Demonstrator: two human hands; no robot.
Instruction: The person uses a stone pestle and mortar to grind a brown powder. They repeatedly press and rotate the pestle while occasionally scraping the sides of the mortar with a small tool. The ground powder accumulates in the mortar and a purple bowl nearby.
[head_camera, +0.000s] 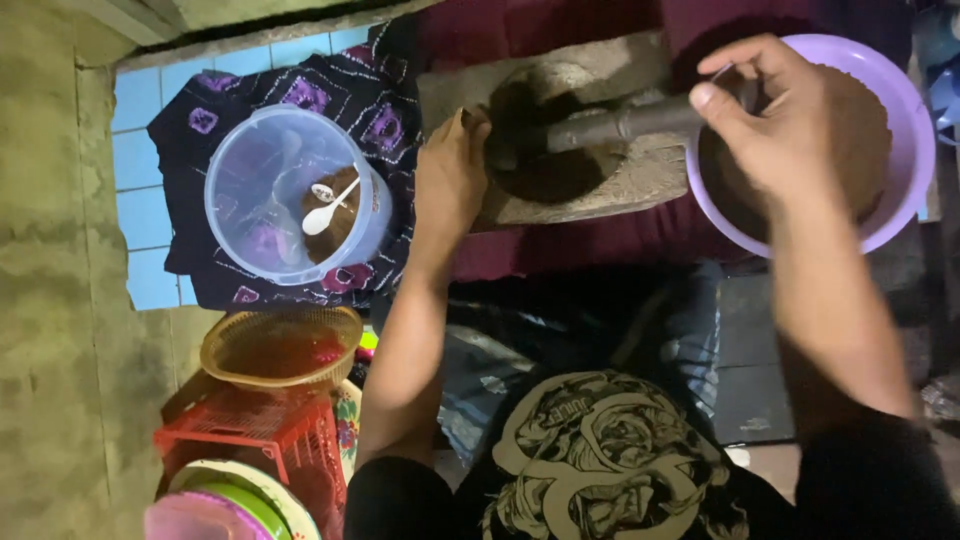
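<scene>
The right hand (790, 120) has its fingers (722, 100) wrapped closed around one end of a dark stone roller (610, 125), the grip sitting right over the near rim of a lilac plastic bowl (915, 150) that holds brown ground paste. The left hand (450, 180) presses on the roller's other end at the left edge of the grinding stone (640, 185); its fingers curl over that end, but whether they close fully around it cannot be told. The roller lies across the middle of the flat grey stone, over a dark smear of paste. The stone rests on a maroon cloth (570, 245) on the floor, with little free margin at either end: the bowl touches or overlaps its right edge, and just beyond its left edge, on a black and purple patterned cloth (380, 110), stands a clear plastic tub (290, 195) with a white spoon (325, 213) lying in some brown paste. Nearer the person, at the lower left by the concrete wall, a woven yellow basket (280, 345) sits above a red plastic crate (260, 425) and stacked plates (250, 495), crowding that corner of the floor.
</scene>
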